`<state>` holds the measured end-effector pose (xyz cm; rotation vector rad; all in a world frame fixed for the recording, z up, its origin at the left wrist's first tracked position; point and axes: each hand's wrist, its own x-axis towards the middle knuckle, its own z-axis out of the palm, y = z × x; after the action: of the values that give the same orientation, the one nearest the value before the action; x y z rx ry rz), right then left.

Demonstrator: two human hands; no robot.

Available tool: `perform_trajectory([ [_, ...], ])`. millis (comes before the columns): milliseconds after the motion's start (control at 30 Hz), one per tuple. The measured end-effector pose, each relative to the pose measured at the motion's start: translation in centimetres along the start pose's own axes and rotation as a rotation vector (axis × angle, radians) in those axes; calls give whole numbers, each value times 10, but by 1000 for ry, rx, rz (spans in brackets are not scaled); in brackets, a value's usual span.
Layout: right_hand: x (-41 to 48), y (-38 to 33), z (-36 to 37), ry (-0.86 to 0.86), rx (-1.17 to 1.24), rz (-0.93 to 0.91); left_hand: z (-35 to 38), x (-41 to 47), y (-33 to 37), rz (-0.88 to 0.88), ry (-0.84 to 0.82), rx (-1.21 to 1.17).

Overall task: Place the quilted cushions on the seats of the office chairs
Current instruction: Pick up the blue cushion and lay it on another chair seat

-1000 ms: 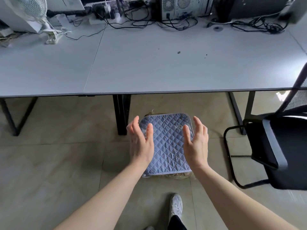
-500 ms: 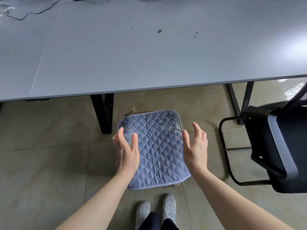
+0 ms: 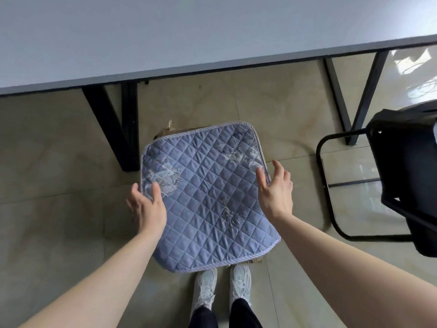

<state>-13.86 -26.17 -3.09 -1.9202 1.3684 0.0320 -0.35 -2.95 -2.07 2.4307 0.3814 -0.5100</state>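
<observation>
A blue quilted cushion [image 3: 208, 197] with pale flower prints lies flat on a cardboard box on the floor, just in front of my feet. My left hand [image 3: 147, 204] is at its left edge, thumb resting on the top and fingers spread past the rim. My right hand [image 3: 275, 188] is at the right edge in the same way, thumb on the fabric and fingers apart outside the border. Neither hand has closed on the cushion. A black office chair [image 3: 406, 166] stands to the right, its seat bare and partly cut off by the frame edge.
A grey table [image 3: 212, 31] fills the top, its front edge above the far side of the cushion. Black table legs [image 3: 113, 129] stand to the left, with more at the right [image 3: 354, 91]. A corner of the cardboard box [image 3: 165, 131] shows. The chair's sled base [image 3: 326, 185] rests on beige tiles.
My head has dropped closer and tilted down, so the cushion looks bigger. Both hands moved from above the cushion outward to its left and right edges, thumbs now on the fabric.
</observation>
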Motion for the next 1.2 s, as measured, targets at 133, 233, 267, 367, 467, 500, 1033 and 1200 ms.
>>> perform_trajectory([
  [133,17,8,19,0,-29,69,6,22,-23,-122,-58,-22],
  [233,26,9,31,-13,-23,86,11,30,-31,-164,-106,-40],
  [267,28,8,34,-11,-24,86,12,31,-32,-175,-121,-44],
  [367,32,5,39,23,-40,74,15,35,-33,-171,-124,-50],
  [467,33,4,40,75,-54,75,12,39,-34,-156,-68,-94],
  [500,32,4,40,88,-52,85,10,40,-34,-144,-38,-133],
  [1033,-30,-14,-41,219,46,113,-52,-5,29,178,-34,-258],
  [1200,-56,-20,-99,302,86,120,-68,-36,68,303,-53,-216],
])
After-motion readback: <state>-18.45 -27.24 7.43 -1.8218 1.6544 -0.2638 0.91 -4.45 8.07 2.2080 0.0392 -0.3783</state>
